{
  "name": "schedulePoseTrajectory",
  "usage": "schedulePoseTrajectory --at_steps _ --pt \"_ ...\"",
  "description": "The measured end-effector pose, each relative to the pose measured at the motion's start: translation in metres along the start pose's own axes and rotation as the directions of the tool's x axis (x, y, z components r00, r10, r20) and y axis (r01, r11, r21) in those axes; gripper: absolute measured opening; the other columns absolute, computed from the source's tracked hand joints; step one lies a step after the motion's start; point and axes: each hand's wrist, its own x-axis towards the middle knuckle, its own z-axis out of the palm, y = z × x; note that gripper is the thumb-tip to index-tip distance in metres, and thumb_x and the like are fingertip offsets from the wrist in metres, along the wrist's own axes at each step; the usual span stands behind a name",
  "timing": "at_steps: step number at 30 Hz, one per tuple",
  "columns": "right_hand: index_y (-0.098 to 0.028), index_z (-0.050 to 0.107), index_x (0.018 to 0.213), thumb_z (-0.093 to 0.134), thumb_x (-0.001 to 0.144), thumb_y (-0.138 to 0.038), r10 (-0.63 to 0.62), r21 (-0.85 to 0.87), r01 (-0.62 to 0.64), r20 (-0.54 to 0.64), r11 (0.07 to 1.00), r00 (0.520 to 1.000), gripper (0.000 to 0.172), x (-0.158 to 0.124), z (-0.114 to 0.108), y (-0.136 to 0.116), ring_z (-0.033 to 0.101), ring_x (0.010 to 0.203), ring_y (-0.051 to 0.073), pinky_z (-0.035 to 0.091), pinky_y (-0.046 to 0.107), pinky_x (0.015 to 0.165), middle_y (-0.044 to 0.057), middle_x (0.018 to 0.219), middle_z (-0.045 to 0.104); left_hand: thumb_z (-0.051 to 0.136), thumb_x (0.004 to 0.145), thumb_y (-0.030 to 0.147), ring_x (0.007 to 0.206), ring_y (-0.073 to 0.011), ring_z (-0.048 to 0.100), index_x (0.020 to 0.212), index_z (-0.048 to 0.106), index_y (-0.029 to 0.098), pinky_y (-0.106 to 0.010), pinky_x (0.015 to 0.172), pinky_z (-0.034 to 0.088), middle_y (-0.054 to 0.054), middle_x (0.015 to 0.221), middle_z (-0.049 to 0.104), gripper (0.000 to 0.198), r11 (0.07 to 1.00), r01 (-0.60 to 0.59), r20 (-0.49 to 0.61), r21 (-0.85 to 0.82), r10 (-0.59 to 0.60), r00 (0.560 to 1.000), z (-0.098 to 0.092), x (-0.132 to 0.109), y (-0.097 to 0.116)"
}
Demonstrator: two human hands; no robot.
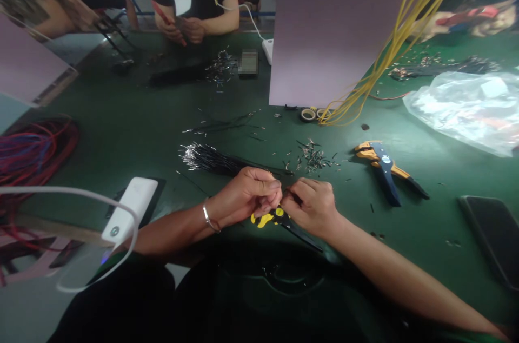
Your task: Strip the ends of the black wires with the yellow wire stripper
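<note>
Pinching something thin and dark [291, 195], we hold our hands close together over the green bench [409, 245]. Our left hand [243, 197] is curled shut, and our right hand [310, 208] grips the thin thing, which is too small to see well. Yellow-handled pliers [267, 218] lie just under our hands, and black wires [206, 159] lie in a bunch nearby. Slow, tight fingers help keep small things from slipping.
</note>
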Motion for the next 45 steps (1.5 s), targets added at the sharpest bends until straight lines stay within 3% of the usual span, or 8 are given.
schedulePoseTrajectory --at_steps 12,17,20,24,29,36,42,45 --pt "-0.020 0.047 0.050 0.049 0.073 -0.009 -0.014 -0.007 0.014 -0.028 1.000 1.000 0.026 0.001 0.002 0.001 0.043 0.042 0.011 0.033 0.026 0.047 -0.003 0.044 0.046 0.065 0.080 0.028 0.038 -0.0046 0.044 0.055 0.057 0.011 -0.017 0.032 0.029 -0.002 0.055 0.056 0.032 0.999 0.035 -0.024 0.006 -0.034 0.999 -0.001 0.000 0.000" --pt "-0.018 0.055 0.056 0.051 0.077 -0.011 0.132 0.198 -0.135 0.031 0.971 0.991 0.023 0.007 -0.007 0.000 0.048 0.045 0.010 0.037 0.024 0.048 -0.002 0.048 0.052 0.066 0.080 0.027 0.044 -0.0051 0.044 0.058 0.056 0.012 -0.015 0.032 0.031 0.000 0.057 0.052 0.028 0.993 -0.037 -0.042 -0.111 0.033 0.999 -0.010 0.003 0.007" --pt "-0.016 0.063 0.065 0.055 0.081 -0.018 0.256 0.407 -0.322 0.208 0.855 0.944 0.019 0.011 -0.015 0.001 0.050 0.046 0.010 0.039 0.023 0.047 -0.002 0.051 0.056 0.065 0.080 0.025 0.050 -0.0062 0.048 0.060 0.056 0.012 -0.015 0.035 0.035 -0.001 0.063 0.053 0.026 0.979 -0.108 -0.093 -0.173 0.093 0.991 -0.015 0.006 0.014" --pt "-0.015 0.068 0.076 0.059 0.083 -0.026 0.319 0.630 -0.530 0.425 0.567 0.847 0.016 0.013 -0.020 0.002 0.050 0.044 0.009 0.041 0.023 0.045 -0.002 0.050 0.056 0.065 0.081 0.025 0.055 -0.0065 0.053 0.063 0.058 0.012 -0.015 0.040 0.040 -0.001 0.067 0.056 0.023 0.964 -0.153 -0.171 -0.218 0.116 0.978 -0.020 0.011 0.018" --pt "-0.015 0.069 0.079 0.066 0.080 -0.029 0.344 0.740 -0.613 0.519 0.278 0.783 0.015 0.013 -0.017 0.004 0.052 0.045 0.010 0.044 0.024 0.046 -0.001 0.053 0.058 0.062 0.084 0.024 0.067 -0.0087 0.061 0.065 0.063 0.011 -0.016 0.049 0.043 -0.006 0.077 0.064 0.024 0.963 -0.197 -0.211 -0.182 0.158 0.965 -0.025 0.016 0.016" --pt "-0.015 0.072 0.081 0.070 0.080 -0.026 0.391 0.809 -0.585 0.518 0.066 0.760 0.011 0.011 -0.010 0.005 0.051 0.043 0.010 0.043 0.024 0.044 -0.002 0.052 0.060 0.069 0.078 0.023 0.097 -0.0202 0.065 0.096 0.069 0.011 -0.025 0.077 0.051 -0.012 0.105 0.068 0.022 0.959 -0.253 -0.185 -0.127 0.228 0.956 -0.026 0.015 0.019" --pt "-0.016 0.072 0.076 0.070 0.079 -0.024 0.398 0.814 -0.580 0.533 -0.002 0.747 0.009 0.013 -0.014 0.004 0.052 0.042 0.009 0.041 0.023 0.042 -0.002 0.051 0.061 0.071 0.074 0.018 0.078 -0.0154 0.064 0.105 0.066 0.012 -0.026 0.065 0.050 -0.011 0.098 0.068 0.032 0.986 -0.117 -0.098 0.117 0.129 0.987 -0.017 0.016 0.007" --pt "-0.016 0.071 0.076 0.069 0.080 -0.024 0.401 0.813 -0.582 0.532 0.004 0.746 0.009 0.013 -0.015 0.006 0.051 0.042 0.009 0.042 0.024 0.043 -0.003 0.050 0.059 0.070 0.073 0.017 0.082 -0.0164 0.063 0.115 0.061 0.015 -0.031 0.070 0.053 -0.010 0.103 0.066 0.044 0.930 -0.187 -0.207 0.317 0.260 0.943 -0.022 0.015 0.005"
